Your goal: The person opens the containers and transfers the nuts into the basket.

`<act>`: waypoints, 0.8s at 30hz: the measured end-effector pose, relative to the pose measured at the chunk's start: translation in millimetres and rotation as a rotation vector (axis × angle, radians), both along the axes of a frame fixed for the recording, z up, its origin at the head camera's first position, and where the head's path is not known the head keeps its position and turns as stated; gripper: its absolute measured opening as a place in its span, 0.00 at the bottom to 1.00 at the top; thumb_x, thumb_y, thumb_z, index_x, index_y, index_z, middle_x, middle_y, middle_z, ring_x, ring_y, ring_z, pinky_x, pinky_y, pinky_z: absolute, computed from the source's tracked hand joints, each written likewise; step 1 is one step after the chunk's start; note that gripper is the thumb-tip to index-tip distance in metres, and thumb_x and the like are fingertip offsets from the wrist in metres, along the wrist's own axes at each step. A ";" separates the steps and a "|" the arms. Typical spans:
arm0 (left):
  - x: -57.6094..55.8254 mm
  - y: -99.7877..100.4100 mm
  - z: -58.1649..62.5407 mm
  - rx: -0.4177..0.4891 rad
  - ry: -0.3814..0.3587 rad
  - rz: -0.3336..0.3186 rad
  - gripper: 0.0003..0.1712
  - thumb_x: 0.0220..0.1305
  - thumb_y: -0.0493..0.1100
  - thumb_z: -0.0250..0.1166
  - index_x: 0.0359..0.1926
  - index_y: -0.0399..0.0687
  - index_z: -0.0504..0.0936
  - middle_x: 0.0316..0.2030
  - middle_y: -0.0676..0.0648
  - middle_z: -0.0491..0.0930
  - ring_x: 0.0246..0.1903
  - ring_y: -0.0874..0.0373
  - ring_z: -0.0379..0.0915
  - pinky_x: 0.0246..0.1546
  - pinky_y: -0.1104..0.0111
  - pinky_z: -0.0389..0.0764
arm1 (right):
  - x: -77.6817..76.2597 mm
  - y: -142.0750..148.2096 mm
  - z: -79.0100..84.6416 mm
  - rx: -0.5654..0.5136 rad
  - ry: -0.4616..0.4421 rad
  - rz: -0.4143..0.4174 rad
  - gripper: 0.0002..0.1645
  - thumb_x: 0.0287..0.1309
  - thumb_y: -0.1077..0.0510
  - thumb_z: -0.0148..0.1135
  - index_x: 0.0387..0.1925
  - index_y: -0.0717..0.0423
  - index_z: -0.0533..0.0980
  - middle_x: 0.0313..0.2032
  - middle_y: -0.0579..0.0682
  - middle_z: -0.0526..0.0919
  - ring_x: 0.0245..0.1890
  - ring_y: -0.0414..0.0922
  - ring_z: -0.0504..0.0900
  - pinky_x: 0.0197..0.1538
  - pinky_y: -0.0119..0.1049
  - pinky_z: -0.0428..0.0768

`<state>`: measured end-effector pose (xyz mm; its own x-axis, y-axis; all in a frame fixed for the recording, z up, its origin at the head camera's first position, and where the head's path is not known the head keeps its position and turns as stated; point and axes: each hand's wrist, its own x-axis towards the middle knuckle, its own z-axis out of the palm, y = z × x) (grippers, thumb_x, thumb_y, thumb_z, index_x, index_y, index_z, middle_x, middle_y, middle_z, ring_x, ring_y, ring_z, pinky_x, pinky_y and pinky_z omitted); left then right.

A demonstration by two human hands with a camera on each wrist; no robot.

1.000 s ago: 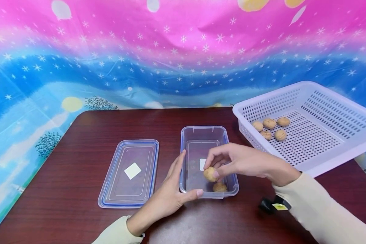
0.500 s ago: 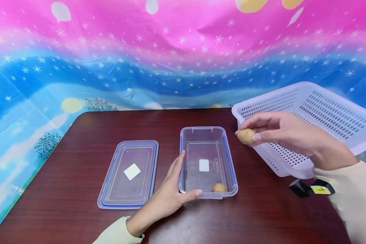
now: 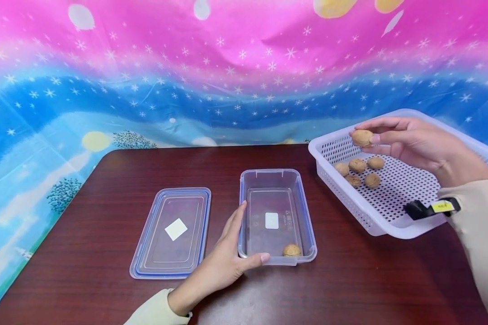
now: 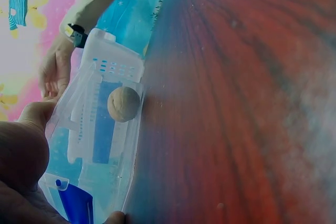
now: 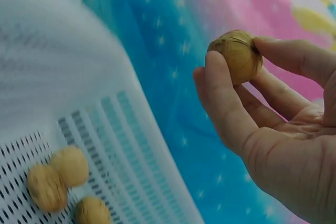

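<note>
In the head view, my right hand (image 3: pixel 419 144) pinches a walnut (image 3: pixel 362 138) between thumb and fingertips, raised over the lilac basket (image 3: pixel 380 228). The right wrist view shows this held walnut (image 5: pixel 239 59) up close, above the basket's rim. My left hand (image 3: pixel 227 255) rests against the clear plastic container (image 3: pixel 270 178), its fingers straight along the left wall and its thumb at the front edge. Inside the container one walnut (image 3: pixel 292 250) lies in the near right corner. Several walnuts (image 3: pixel 357 165) sit at the basket's left end.
A clear lid (image 3: pixel 172 253) with a blue seal lies flat to the left of the container on the dark red table (image 3: pixel 118 176). The basket stands at the table's right side, and a printed pink and blue backdrop (image 3: pixel 236 67) hangs behind.
My right hand has carried the walnut from inside the container up and right to above the basket. The left hand has stayed at the container, where one walnut still lies.
</note>
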<state>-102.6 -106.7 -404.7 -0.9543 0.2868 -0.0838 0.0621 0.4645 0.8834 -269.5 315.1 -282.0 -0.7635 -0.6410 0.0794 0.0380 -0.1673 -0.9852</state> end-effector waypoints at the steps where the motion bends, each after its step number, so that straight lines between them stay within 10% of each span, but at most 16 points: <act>1: 0.0 -0.2 -0.2 0.000 0.002 0.000 0.65 0.59 0.57 0.78 0.85 0.73 0.42 0.84 0.49 0.45 0.81 0.44 0.48 0.75 0.36 0.58 | -3.8 3.3 -0.4 0.001 -0.010 -0.012 0.30 0.75 0.78 0.36 0.65 0.65 0.78 0.61 0.54 0.86 0.59 0.47 0.86 0.61 0.38 0.83; 24: 0.3 0.1 -2.3 0.012 0.009 0.002 0.66 0.59 0.56 0.79 0.85 0.70 0.43 0.84 0.49 0.46 0.81 0.45 0.48 0.76 0.38 0.57 | -53.6 53.2 -30.8 0.035 -0.204 -0.392 0.24 0.72 0.79 0.47 0.52 0.61 0.86 0.46 0.53 0.89 0.47 0.46 0.90 0.50 0.38 0.88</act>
<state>-102.4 -106.6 -407.0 -0.9556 0.2858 -0.0714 0.0695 0.4543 0.8882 -323.1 368.3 -312.8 -0.9472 -0.2995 -0.1145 0.1723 -0.1743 -0.9695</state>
